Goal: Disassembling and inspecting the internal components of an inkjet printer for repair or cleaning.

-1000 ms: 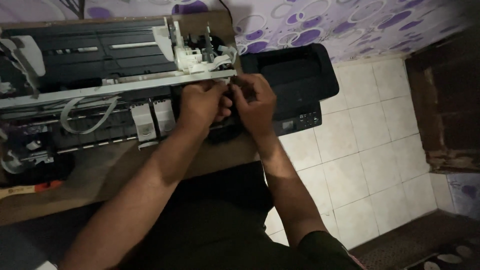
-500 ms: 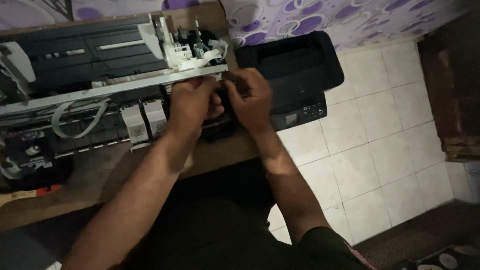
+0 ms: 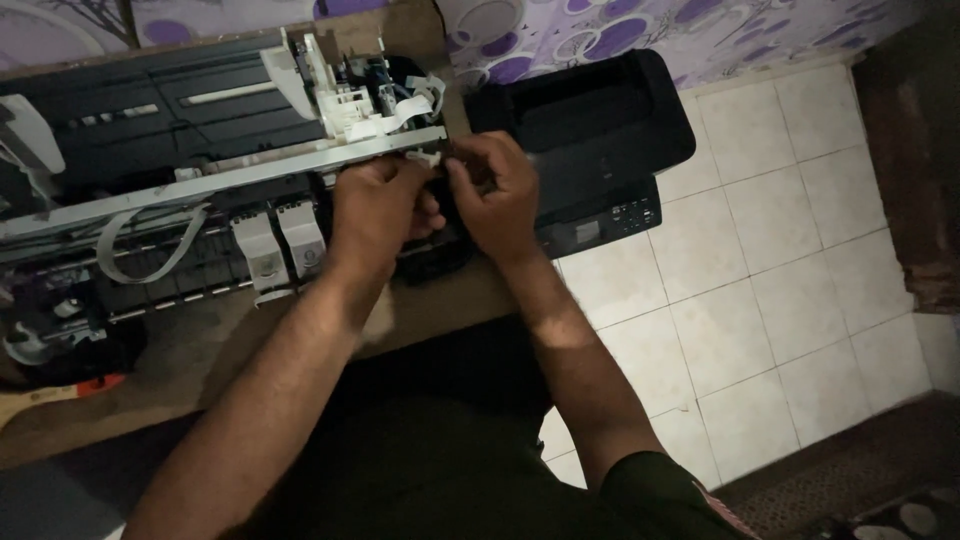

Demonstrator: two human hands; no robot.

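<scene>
An opened printer with its cover off lies on a wooden table. A long metal rail runs across it, with a white carriage assembly and a flat ribbon cable behind. My left hand and my right hand meet at the rail's right end, fingers pinched together on a small white part there. A dark printer piece sits just under both hands. What the fingertips hold beyond that is hidden.
A closed black printer stands to the right, over a pale tiled floor. Two white ink cartridges sit left of my left hand. A purple patterned wall is behind, a dark wooden cabinet at far right.
Both hands have stayed together at the rail's right end, shifting slightly. The camera view has drifted, so the printers sit a little higher in view.
</scene>
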